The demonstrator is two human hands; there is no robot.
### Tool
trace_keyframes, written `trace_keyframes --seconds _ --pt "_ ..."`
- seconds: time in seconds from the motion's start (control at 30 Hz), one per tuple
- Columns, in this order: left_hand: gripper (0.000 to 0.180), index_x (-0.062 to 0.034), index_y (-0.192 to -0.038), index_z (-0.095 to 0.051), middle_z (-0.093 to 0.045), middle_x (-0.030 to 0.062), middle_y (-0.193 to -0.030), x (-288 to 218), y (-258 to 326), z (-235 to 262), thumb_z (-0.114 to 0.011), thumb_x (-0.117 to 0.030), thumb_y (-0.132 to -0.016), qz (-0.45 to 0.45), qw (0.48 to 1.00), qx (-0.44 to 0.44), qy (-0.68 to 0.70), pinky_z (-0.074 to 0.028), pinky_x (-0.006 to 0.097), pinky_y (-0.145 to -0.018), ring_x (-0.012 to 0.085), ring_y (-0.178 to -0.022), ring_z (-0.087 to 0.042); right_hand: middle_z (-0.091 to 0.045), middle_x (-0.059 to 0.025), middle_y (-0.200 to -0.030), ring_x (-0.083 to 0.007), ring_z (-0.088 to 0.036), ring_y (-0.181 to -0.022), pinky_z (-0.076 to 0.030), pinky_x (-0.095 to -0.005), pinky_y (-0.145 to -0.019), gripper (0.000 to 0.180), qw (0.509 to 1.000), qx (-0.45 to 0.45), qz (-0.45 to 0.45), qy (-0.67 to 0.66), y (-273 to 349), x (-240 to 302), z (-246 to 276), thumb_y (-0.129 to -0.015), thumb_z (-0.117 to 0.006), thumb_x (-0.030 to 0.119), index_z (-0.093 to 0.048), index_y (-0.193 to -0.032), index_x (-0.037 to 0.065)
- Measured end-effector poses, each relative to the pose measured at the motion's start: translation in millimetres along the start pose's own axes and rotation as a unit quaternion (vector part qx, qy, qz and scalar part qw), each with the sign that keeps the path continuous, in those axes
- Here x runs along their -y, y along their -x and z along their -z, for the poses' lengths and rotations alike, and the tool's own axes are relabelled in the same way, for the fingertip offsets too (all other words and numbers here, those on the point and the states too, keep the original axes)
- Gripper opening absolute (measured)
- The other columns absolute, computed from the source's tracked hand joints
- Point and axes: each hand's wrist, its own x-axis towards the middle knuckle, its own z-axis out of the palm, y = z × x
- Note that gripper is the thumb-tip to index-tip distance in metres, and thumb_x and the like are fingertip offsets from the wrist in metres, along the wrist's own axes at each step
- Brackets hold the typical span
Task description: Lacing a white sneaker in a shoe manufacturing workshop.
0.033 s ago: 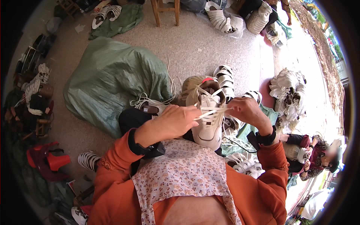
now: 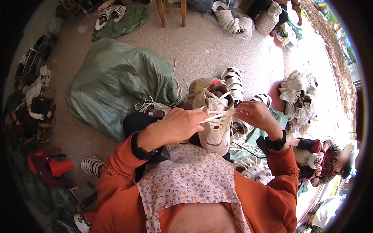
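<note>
A cream-white sneaker (image 2: 215, 139) stands in front of my lap, its toe pointing toward me and its red-trimmed heel away. White shoelaces (image 2: 220, 114) cross over its tongue. At the shoe's left side, my left hand (image 2: 175, 125) pinches a lace between thumb and fingers. My right hand (image 2: 257, 114) is closed on a lace at the other side, fingertips near the eyelets. Both strands stretch across the lacing between my hands. Loose lace ends hang around the shoe, and a rounded beige object (image 2: 197, 86) partly shows behind it.
A big green sack (image 2: 116, 85) lies at the left, beside another shoe with loose laces (image 2: 156, 112). More shoes (image 2: 233, 79) stand just beyond the sneaker. White shoes are heaped (image 2: 299, 97) at the right, near a seated person (image 2: 326, 165). A wooden stool (image 2: 172, 11) stands far ahead.
My left hand has shifted very slightly to the left, still pinching the lace. The shoe and my right hand look unchanged.
</note>
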Motion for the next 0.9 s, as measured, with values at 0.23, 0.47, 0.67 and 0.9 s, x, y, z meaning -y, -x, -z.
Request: trace_keyframes --seconds 0.23,0.47,0.67,0.9 --pt "0.042 -0.0074 -0.126 -0.056 -0.064 0.0120 -0.116 25.0 2.1 21.6 -0.064 -0.019 -0.086 0.043 0.989 0.089 0.107 -0.049 0.036 -0.083 0.0290 -0.094 -0.065 -0.051 -0.0083 -0.061 -0.0268 -0.054 -0.053 -0.042 -0.0371 -0.048 0.031 0.996 -0.057 0.059 0.032 22.8 33.3 -31.0 -0.083 -0.071 0.023 -0.051 -0.066 0.006" --pt "0.037 -0.0065 -0.125 -0.058 -0.064 0.0068 -0.114 39.7 -0.2 11.3 -0.064 -0.010 -0.089 0.129 0.929 0.126 0.324 -0.050 0.026 -0.071 0.0111 -0.085 -0.061 -0.061 -0.0017 -0.089 -0.0095 -0.057 -0.075 -0.049 -0.0259 -0.065 0.044 0.851 -0.056 -0.233 -0.467 53.6 9.9 -19.9 -0.096 -0.059 0.027 -0.050 -0.134 0.006" --pt "0.043 -0.0052 -0.126 -0.055 -0.057 0.0018 -0.116 56.9 -41.0 -13.7 -0.060 -0.034 -0.095 0.182 0.916 -0.111 0.341 -0.046 0.026 -0.080 0.0099 -0.096 -0.055 -0.060 -0.0131 -0.118 -0.0189 -0.059 -0.102 -0.046 -0.0325 -0.088 0.063 0.837 -0.147 -0.245 -0.467 19.0 -22.3 -38.5 -0.096 -0.050 0.047 -0.045 -0.136 -0.002" --pt "0.069 -0.0067 -0.129 -0.050 -0.057 0.0050 -0.116 46.5 -65.4 -15.6 -0.062 -0.059 -0.084 0.221 0.828 -0.003 0.515 -0.042 0.030 -0.090 0.0151 -0.108 -0.052 -0.057 -0.0074 -0.109 -0.0165 -0.051 -0.096 -0.040 -0.0282 -0.088 0.048 0.912 -0.072 -0.137 -0.380 -9.2 8.8 -33.2 -0.094 -0.047 0.036 -0.057 -0.118 -0.004"
